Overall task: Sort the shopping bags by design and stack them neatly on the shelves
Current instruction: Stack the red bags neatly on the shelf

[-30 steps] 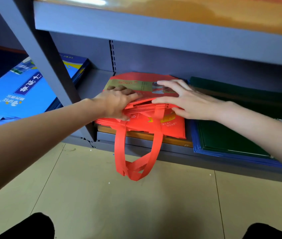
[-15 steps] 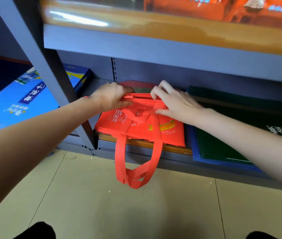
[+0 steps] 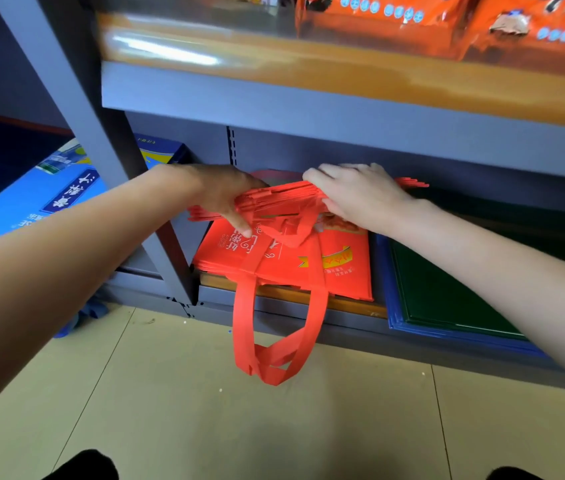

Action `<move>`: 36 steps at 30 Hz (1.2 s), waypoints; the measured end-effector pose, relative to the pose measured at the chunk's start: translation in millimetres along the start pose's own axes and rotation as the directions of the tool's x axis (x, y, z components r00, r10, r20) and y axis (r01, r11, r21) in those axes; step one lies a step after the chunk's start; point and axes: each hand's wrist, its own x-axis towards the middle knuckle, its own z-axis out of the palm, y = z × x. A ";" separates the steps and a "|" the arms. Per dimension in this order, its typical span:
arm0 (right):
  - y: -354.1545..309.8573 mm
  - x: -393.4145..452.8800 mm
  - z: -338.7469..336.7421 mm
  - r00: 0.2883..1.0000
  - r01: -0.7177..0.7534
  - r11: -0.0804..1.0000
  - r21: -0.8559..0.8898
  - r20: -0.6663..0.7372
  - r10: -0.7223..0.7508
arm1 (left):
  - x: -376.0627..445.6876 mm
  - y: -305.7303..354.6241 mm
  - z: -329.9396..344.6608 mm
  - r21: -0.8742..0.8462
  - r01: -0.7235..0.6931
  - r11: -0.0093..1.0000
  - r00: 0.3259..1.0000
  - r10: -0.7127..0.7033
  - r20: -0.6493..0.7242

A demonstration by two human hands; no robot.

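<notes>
A stack of flat red shopping bags (image 3: 284, 261) with white and yellow print lies on the bottom shelf (image 3: 291, 296). Red handle loops (image 3: 274, 355) hang from it over the shelf's front edge toward the floor. The upper bundle of red bags (image 3: 284, 199) is raised off the rest, and I see it edge-on. My left hand (image 3: 225, 195) grips the bundle's left end, thumb underneath. My right hand (image 3: 360, 195) grips its right end from above, with its fingers curled over the top.
Dark green bags (image 3: 454, 292) on blue ones lie right of the red stack. Blue printed bags (image 3: 32, 206) sit in the bay to the left, beyond a grey upright post (image 3: 101, 140). Orange packages (image 3: 412, 15) fill the shelf above. The floor (image 3: 274, 427) below is tiled.
My hands went from pressing flat on the red stack to gripping its upper bags and lifting them. The camera tilted up, showing more of the upper shelf.
</notes>
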 end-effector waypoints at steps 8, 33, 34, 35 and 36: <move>-3.9 -8.8 10.9 0.989 -0.053 0.988 0.146 0.146 0.032 | -1.3 3.7 35.3 0.260 0.131 0.957 0.981 -0.087 -0.176; -26.7 -52.4 79.5 0.874 -0.065 0.967 0.245 0.482 -0.063 | 9.9 -5.9 101.1 0.263 -0.077 0.962 0.996 0.064 0.060; -25.6 -51.1 77.0 0.876 -0.061 0.973 0.223 0.480 -0.054 | 10.5 -4.2 100.9 0.294 -0.072 0.953 0.997 0.057 0.061; -25.9 -49.5 75.0 0.878 -0.043 0.979 0.200 0.475 -0.058 | 11.1 -2.1 100.1 0.329 -0.074 0.941 0.997 0.058 0.059; -26.3 -47.7 72.6 0.883 -0.010 0.985 0.172 0.464 -0.072 | 10.9 0.8 98.0 0.371 -0.075 0.925 0.996 0.056 0.064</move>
